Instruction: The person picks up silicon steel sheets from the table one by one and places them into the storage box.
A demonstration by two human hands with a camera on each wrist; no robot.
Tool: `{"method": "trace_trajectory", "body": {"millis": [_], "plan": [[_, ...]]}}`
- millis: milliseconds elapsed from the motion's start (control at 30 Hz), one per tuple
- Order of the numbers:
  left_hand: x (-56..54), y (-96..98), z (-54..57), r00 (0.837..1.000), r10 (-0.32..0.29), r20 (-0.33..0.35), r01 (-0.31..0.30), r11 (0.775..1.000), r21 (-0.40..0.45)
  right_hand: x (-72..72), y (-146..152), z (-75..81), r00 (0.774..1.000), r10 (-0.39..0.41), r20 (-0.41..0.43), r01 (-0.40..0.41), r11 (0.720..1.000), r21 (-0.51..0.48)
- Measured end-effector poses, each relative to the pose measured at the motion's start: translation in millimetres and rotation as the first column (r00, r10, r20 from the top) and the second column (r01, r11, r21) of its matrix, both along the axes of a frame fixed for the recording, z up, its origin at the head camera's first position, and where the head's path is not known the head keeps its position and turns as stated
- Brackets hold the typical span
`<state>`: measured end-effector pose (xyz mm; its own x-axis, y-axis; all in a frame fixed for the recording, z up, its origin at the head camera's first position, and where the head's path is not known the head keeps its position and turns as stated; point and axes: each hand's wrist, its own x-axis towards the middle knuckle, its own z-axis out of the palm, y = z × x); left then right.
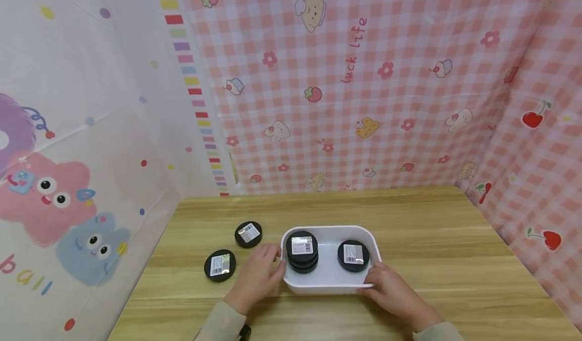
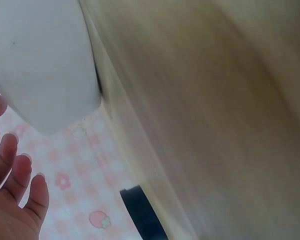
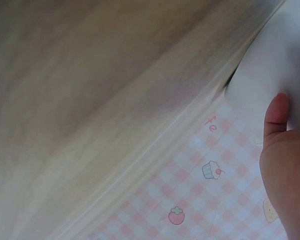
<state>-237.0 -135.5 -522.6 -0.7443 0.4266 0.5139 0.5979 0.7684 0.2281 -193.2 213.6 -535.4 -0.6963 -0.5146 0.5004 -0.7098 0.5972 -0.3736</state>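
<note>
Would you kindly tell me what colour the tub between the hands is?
The tub is white; the head view shows it best.

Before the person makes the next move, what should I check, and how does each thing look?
1. Right hand gripping the white box: ok, at its near right corner.
2. Left hand gripping the box: cannot tell; fingers look relaxed beside its left end.
3. Box upright, opening up: ok.
4. Disc stack and single disc within the rim: ok.
5. All black discs inside: not ok; a nearer disc and a farther disc lie on the table.
</note>
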Motion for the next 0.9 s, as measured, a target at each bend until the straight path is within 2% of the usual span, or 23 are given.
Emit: {"method": "trace_trajectory", "body": {"millis": [100,333,633,900], "plan": [[1.1,-6.2,-0.3,1.000,0.008,-0.006,-0.008,1.000,0.005,0.5,-0.1,0.1,1.000,0.001,0.008,-0.001,1.000,-0.001],[0.6,-19.1,-3.0,0.996,0.045,-0.082,-0.047,0.999,-0.018,0.5,0.1,0.9,1.000,-0.007,-0.004,0.007,1.000,0.012],[3.0,-32.6,-5.4,0.992,0.080,-0.093,-0.083,0.996,-0.028,0.8,1.6,0.7,1.000,-0.005,0.019,0.004,1.000,0.011],[5.5,-48.2,-2.6,0.988,0.126,-0.086,-0.128,0.992,-0.021,0.0,0.5,-0.2,1.000,0.003,-0.002,-0.003,1.000,-0.010]]}}
